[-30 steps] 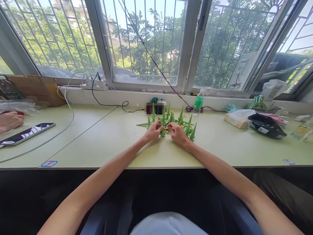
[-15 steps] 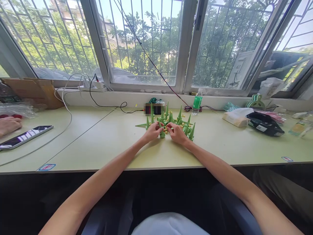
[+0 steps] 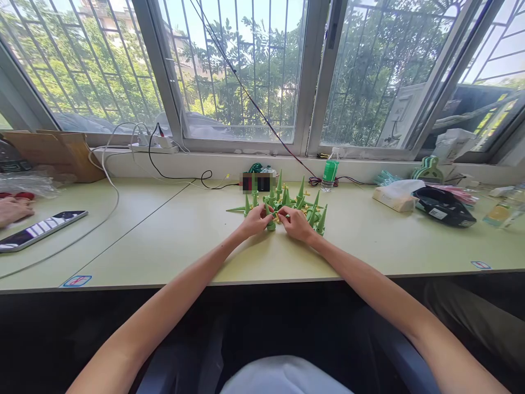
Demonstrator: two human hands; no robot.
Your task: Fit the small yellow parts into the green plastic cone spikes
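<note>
Several green cone-shaped pieces point(image 3: 301, 191) with small yellow parts stand in a cluster on the pale table point(image 3: 164, 241). At the cluster's front left, my left hand point(image 3: 256, 220) has its fingers closed round a green cone piece point(image 3: 270, 225). Just to the right, my right hand point(image 3: 293, 221) is pinched at a small yellow part, its fingertips close to the left hand's. The exact contact between the fingertips is too small to make out. One green cone lies on its side at the cluster's left edge.
A green-labelled bottle point(image 3: 330, 171) stands behind the cluster. Tissues point(image 3: 396, 197) and a black strapped item point(image 3: 445, 205) lie right. At left are a phone point(image 3: 45, 230), a white cable, a cardboard box point(image 3: 61, 156) and another person's hand point(image 3: 14, 210).
The green piece in my left hand has shifted slightly left and tilted a little. My right hand has hardly moved.
</note>
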